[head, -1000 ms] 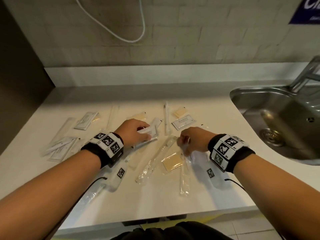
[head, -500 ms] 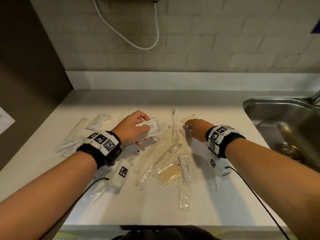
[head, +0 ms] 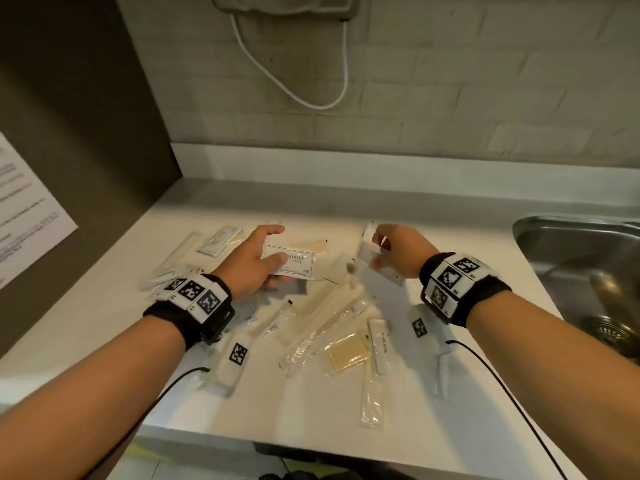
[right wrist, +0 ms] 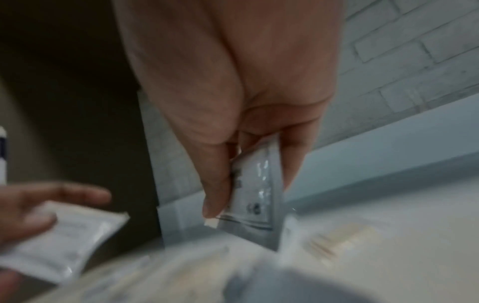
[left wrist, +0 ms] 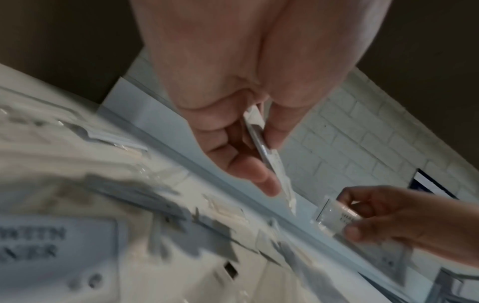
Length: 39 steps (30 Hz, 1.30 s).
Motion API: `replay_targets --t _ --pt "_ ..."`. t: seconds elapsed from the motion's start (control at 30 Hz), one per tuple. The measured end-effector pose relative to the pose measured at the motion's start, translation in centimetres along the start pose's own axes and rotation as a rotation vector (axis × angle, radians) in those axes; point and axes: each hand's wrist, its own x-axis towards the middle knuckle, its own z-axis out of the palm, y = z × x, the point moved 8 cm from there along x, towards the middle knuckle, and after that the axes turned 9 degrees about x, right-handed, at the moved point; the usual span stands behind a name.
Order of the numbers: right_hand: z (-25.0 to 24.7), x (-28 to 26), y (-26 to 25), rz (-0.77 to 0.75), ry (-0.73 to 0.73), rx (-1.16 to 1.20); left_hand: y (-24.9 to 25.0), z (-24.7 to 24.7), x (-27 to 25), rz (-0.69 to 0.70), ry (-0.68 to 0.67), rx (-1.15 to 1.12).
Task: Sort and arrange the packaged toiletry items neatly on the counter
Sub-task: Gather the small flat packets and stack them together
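My left hand point(head: 256, 258) grips a white printed shampoo sachet point(head: 294, 263) flat above the counter, thumb on top; in the left wrist view that sachet point(left wrist: 269, 162) shows edge-on between thumb and fingers. My right hand point(head: 391, 251) pinches another white sachet point(head: 367, 251), lifted off the counter; the right wrist view shows this sachet point(right wrist: 256, 194) between thumb and fingers. Several other packets lie scattered on the white counter point(head: 311, 410): a toothpaste tube point(head: 381, 344), a yellow sachet point(head: 348, 353), and long clear wrapped items point(head: 322, 332).
More white packets point(head: 218, 239) lie in a group at the counter's left. A steel sink point(head: 581, 271) is set in at the right. A dark panel point(head: 69, 133) bounds the left side, a tiled wall with a white cable the back.
My right hand reached to the back of the pile and picked up a white sachet. My left hand lifted its sachet higher. The head view shifted left, away from the sink.
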Motion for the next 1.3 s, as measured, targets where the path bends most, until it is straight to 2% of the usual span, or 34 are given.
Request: replay_targets --t 0.07,0.17,0.23,0.33,0.43,0.57,0.67,0.73,0.83,0.9,1.07,1.2,1.3 --pt "-1.6 -0.4 -3.4 -0.092 0.043 0.15 -0.5 -1.6 -0.7 -0.038 0.013 -0.086" --pt "-1.9 -1.3 -9.9 -0.274 -0.043 0.297 -1.1 -4.5 -2.0 -0.081 0.059 -0.214" --pt "-0.9 -1.9 -13.9 -0.371 -0.111 0.328 -1.0 -5.7 -2.9 -0.088 0.084 -0.282" --pt "1.7 -1.8 -18.4 -0.458 -0.198 0.364 -0.3 -6.0 -4.3 -0.062 0.04 -0.359" --pt "3.8 -0.6 -21.0 -0.489 -0.139 0.307 -0.4 -6.3 -4.8 -0.027 0.009 -0.345" --pt "5.5 0.8 -22.1 -0.42 -0.002 0.127 -2.1 -8.3 -4.5 -0.042 0.072 -0.381" --pt "6.6 1.4 -21.4 -0.354 0.062 0.098 -3.7 -10.6 -3.9 -0.025 0.133 -0.362" --pt "8.8 1.1 -20.7 -0.356 -0.023 0.049 -4.7 -12.5 -3.7 0.002 0.179 -0.358" --pt "14.9 -1.3 -20.0 -0.406 -0.375 -0.123 -5.7 -14.4 -3.2 0.035 0.203 -0.372" --pt "18.3 -2.7 -19.6 -0.43 -0.511 -0.201 -6.0 -15.1 -2.8 0.038 0.204 -0.34" --pt "20.6 -2.4 -19.8 -0.495 -0.432 -0.36 -6.7 -15.8 -1.7 0.025 0.228 -0.377" --pt "20.9 -2.1 -19.9 -0.503 -0.463 -0.439 -7.1 -16.7 -0.9 0.036 0.237 -0.397" --pt "20.3 -1.3 -19.6 -0.4 -0.497 -0.266 -7.1 -17.8 -0.5 0.041 0.252 -0.401"
